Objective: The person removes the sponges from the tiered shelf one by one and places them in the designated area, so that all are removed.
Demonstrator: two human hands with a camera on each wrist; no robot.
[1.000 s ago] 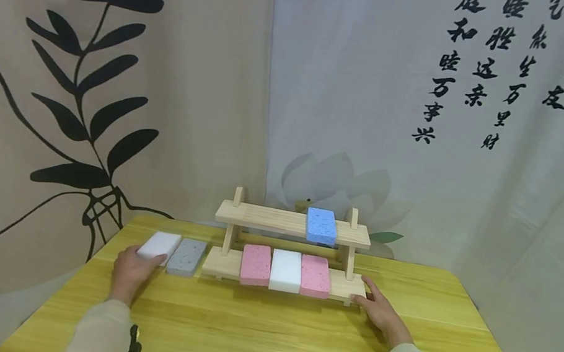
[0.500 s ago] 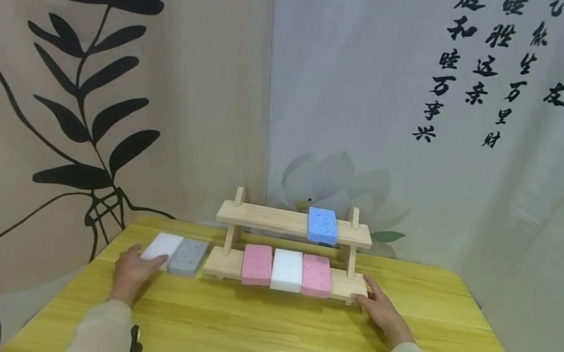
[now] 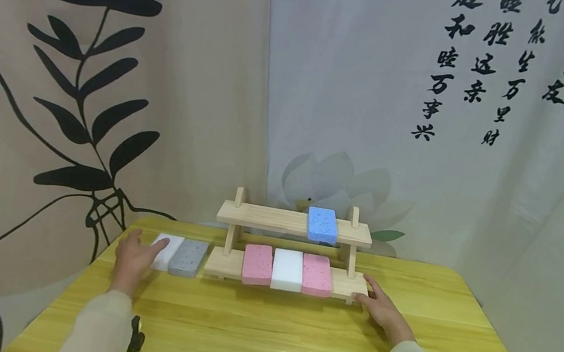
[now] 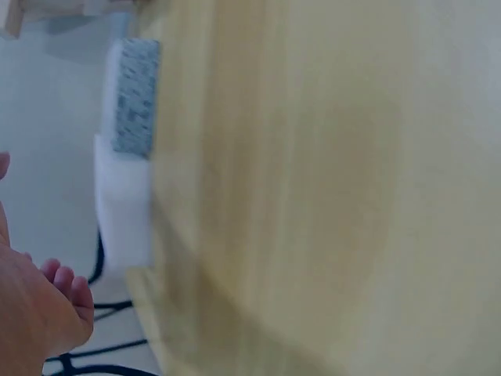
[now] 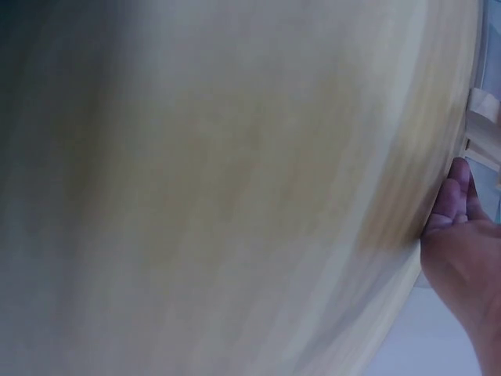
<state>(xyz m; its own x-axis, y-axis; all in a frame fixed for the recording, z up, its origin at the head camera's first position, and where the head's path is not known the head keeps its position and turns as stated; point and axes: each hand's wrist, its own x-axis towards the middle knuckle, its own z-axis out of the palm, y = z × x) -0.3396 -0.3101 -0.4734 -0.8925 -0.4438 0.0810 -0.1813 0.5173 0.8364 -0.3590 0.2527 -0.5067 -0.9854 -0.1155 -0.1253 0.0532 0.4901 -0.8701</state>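
My left hand (image 3: 134,260) hovers at the left edge of a white sponge (image 3: 167,253), thumb and fingers spread apart, its thumb overlapping the sponge in the head view. A grey speckled sponge (image 3: 188,258) lies flat against the white one's right side. In the left wrist view, the fingers of the left hand (image 4: 55,305) are away from the white sponge (image 4: 125,211). My right hand (image 3: 384,312) holds the right end of the two-tier wooden rack (image 3: 350,284), thumb at the front and fingers behind.
On the rack's lower shelf stand a pink sponge (image 3: 257,265), a white sponge (image 3: 287,270) and another pink sponge (image 3: 316,275), side by side. A blue sponge (image 3: 322,225) sits on the upper shelf. Printed curtains (image 3: 206,93) hang behind the wooden table (image 3: 253,341).
My left hand has let go of the white sponge and drawn slightly up and left, after setting it closer against the grey one. The right hand stays at the rack.
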